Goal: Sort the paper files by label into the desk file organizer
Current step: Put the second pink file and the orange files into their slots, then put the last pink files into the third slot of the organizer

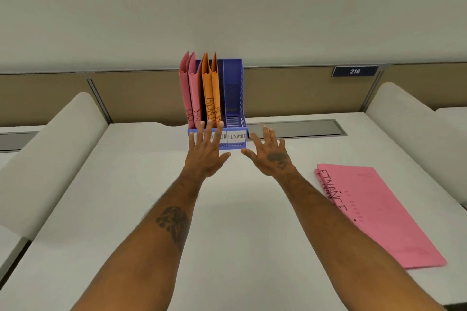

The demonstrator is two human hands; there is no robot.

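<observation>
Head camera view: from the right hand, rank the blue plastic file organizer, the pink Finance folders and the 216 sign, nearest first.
From the right hand:
1. Blue plastic file organizer, just left and ahead.
2. Pink Finance folders, flat on the desk, right.
3. 216 sign, on the back partition.

Office cubicle: my white desk (227, 235) is fenced by tan partition panels (303, 91) beyond my fingertips, with a navy number plate reading 216 (354, 71) up past my right fingers (267, 134). A metal cable-tray lid (298, 128) is set into the desk just right of those fingers. Ahead of my left fingers (209, 131) stands a blue file organizer (235, 98) labelled FINANCE, holding folders marked HR (189, 93) and ADMIN (209, 93).
</observation>
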